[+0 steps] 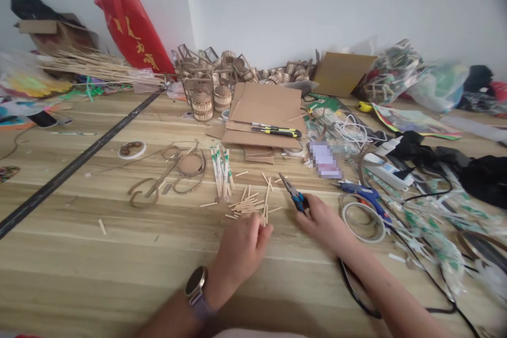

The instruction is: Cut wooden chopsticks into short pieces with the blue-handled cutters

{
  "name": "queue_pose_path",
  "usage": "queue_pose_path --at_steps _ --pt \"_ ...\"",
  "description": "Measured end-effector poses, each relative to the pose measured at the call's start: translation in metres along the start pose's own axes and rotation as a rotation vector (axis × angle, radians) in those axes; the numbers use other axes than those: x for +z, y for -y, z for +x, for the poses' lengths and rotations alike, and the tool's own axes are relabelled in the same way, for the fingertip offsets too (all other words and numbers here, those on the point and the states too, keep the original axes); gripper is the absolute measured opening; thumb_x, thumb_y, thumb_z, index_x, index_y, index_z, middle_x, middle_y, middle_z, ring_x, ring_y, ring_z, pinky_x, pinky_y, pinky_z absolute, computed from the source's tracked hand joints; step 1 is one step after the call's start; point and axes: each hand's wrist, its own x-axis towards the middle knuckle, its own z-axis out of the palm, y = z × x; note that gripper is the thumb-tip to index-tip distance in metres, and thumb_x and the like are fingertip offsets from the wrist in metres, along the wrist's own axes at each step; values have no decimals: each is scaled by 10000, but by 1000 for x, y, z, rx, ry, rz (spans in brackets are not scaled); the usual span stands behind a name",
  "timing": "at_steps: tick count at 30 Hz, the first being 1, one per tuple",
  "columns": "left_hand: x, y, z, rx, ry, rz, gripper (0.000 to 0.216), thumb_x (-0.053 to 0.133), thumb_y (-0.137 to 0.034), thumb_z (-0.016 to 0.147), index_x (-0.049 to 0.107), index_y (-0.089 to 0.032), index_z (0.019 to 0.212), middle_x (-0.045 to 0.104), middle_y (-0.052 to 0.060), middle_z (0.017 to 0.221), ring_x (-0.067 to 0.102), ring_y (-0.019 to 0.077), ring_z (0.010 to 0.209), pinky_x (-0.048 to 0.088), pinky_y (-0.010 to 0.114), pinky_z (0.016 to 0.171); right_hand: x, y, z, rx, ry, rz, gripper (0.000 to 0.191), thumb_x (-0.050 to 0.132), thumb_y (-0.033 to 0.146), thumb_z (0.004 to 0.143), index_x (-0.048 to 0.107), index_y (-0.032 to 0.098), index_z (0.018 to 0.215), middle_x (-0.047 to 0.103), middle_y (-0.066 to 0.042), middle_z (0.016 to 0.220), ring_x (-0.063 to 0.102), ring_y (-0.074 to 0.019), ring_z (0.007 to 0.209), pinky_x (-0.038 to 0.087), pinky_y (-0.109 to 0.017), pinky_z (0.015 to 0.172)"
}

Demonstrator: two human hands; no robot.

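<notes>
My left hand [242,243], with a watch on its wrist, is closed around thin wooden sticks [265,200] that point up and away from me. Their lower ends are hidden in the fingers. In my right hand [322,224] is a pair of pliers [292,192] with blue and black handles, its jaws pointing away to the left. Short cut sticks [245,205] lie in a loose pile just beyond my left hand. Paper-wrapped chopsticks [222,171] with green print lie behind the pile.
Behind are cardboard sheets [265,108] with utility knives [277,131] and small barrel-shaped baskets [202,105]. To the right lie a tape roll [363,240], a blue glue gun [366,196], a phone [325,160] and cables. At left are a cardboard-bottomed ring [190,163] and a white dish [132,150].
</notes>
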Motion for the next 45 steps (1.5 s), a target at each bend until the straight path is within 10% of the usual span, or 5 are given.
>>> queue_pose_path --at_steps 9,19,30,36,45 --pt "9 -15 -8 337 338 47 199 496 -311 956 590 -152 883 653 73 873 592 231 874 445 329 758 18 56 48 148 -52 -2 276 479 280 861 500 125 1088 688 -159 982 668 -259 770 354 -287 584" --pt "12 -13 -7 304 329 28 203 476 -293 967 604 -159 885 656 59 900 582 223 894 446 340 806 18 61 66 218 85 20 201 563 287 801 571 190 977 728 -125 884 694 -277 817 384 -285 604" --pt "14 -11 -11 304 257 -42 224 422 -278 977 578 -173 856 655 59 861 585 219 843 442 335 753 17 57 79 298 -120 541 140 603 219 665 513 219 773 604 4 682 586 -200 700 381 -269 612" --pt "0 -9 -10 -2 -63 -396 379 221 -263 991 505 -206 746 600 56 728 558 188 708 399 299 667 -14 42 72 267 -249 1046 219 577 390 645 450 233 728 449 79 587 463 -124 524 398 -256 523" --pt "-11 -9 -1 -339 100 -800 404 339 -465 953 511 -201 701 574 16 649 549 167 639 382 271 626 -37 42 33 265 -364 1396 275 722 350 584 520 207 704 479 81 574 425 -78 484 369 -212 469"
